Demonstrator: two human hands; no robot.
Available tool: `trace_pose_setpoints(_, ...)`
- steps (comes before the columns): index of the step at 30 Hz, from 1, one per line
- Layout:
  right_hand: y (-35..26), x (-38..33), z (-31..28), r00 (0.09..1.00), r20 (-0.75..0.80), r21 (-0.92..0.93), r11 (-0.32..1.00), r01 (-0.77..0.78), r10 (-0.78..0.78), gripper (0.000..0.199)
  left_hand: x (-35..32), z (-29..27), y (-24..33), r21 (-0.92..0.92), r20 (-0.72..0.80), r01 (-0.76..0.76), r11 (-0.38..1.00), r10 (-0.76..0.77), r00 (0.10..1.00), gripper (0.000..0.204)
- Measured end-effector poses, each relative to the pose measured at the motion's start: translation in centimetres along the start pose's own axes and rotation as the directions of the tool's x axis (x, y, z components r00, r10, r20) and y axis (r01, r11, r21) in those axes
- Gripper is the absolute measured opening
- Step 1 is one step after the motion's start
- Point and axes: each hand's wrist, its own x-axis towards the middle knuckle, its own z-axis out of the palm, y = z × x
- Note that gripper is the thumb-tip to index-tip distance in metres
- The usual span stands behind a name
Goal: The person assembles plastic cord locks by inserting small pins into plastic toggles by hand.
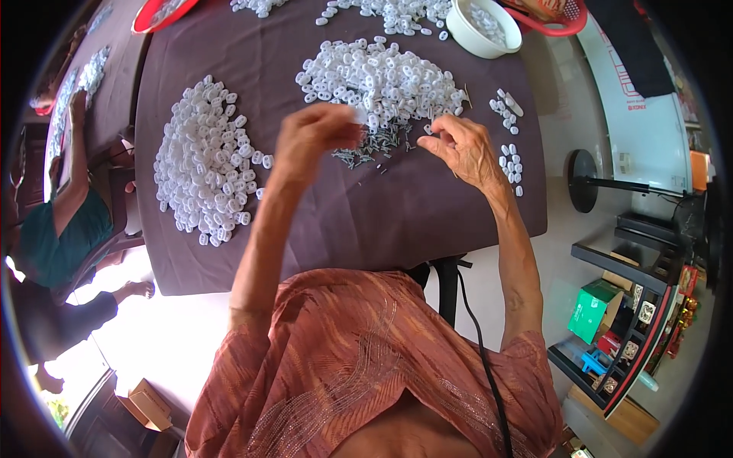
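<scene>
Above the dark cloth, my left hand [317, 130] is smeared by motion, and its fingers do not show clearly. It is over the near left side of a heap of small white oval plastic pieces [382, 76]. My right hand [464, 151] hovers to the right, thumb and forefinger curled toward each other; whatever may be between them is too small to make out. Between the hands lies a scatter of small grey metal pins or screws [370, 146], against the near edge of the heap. A larger pile of white oval pieces [206, 160] spreads to the left of my left forearm.
Small groups of white pieces [511, 164] lie near the right edge of the tablecloth [343, 229]. A white bowl [485, 34] and red baskets [164, 15] stand at the back. A black cable [481, 343] hangs over my lap. Another person [69, 206] sits at the left.
</scene>
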Motion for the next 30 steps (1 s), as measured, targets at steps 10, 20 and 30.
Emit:
trace_pose_setpoints(10, 3.0, -0.9, 2.8, 0.966, 0.029, -0.032, 0.966, -0.258, 0.258, 0.014, -5.3, -11.0, 0.0, 0.978, -0.109, -0.044, 0.206, 0.676, 0.729, 0.014)
trace_pose_setpoints(20, 3.8, -1.8, 3.1, 0.952, -0.048, -0.187, 0.933, -0.307, 0.304, 0.012, -6.0, -9.5, 0.4, 0.997, -0.033, -0.02, 0.072, 0.671, 0.741, 0.019)
trace_pose_setpoints(30, 4.1, -1.9, 4.8, 0.97, -0.083, -0.224, 0.944, -0.242, 0.229, 0.014, -2.3, -1.0, -3.0, 0.864, 0.238, -0.437, 0.248, 0.564, 0.791, 0.017)
